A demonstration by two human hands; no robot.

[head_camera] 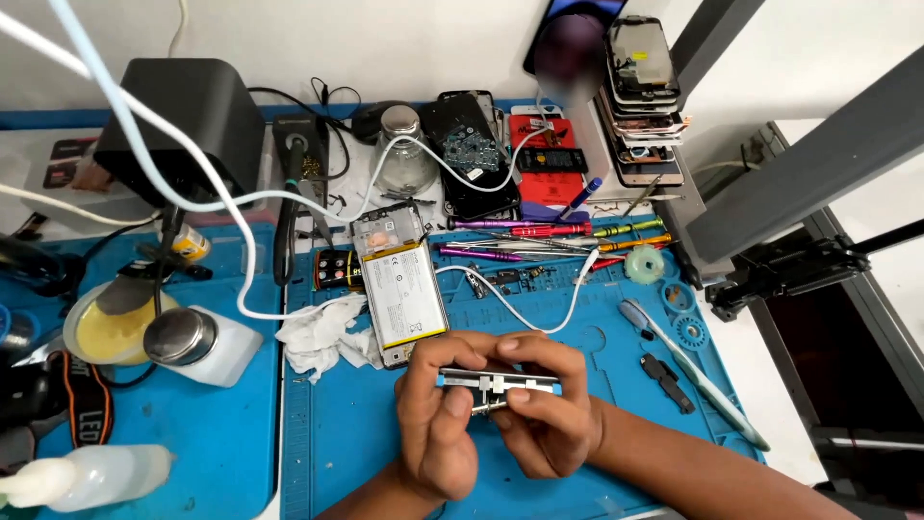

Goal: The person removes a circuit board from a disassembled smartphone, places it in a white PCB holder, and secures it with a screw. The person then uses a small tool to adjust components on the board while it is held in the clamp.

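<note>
Left hand point(438, 424): wrapped around the left end of a metal clamp point(496, 387), thumb laid across its front, fingers curled behind it.
Right hand point(544, 414): closed on the right part of the same clamp, fingertips on its top edge and thumb pressing at the middle underneath.
Metal clamp: a slim silver bar with blue at both ends, held level between the 2 hands, just above the blue work mat point(539, 318) at its near edge.
Opened phone point(399, 279): lies face down on the mat just beyond the hands, back removed, battery with a white label showing; its lower end is close to the left fingers.
White cloth point(318, 337): crumpled, touching the phone's left side.
White cable point(510, 308): loops across the mat beside the phone's right side, just above the hands.
Screwdrivers point(539, 231): several with coloured handles, laid in a row farther back on the mat.
Toothbrush point(703, 376): lies on the mat's right part, well apart from the right hand.
White bottle with metal cap point(202, 342): lies left of the cloth on a 2nd blue mat.
Stack of phones point(640, 96): leaning at the back right.
Black box point(183, 116): at the back left.
</note>
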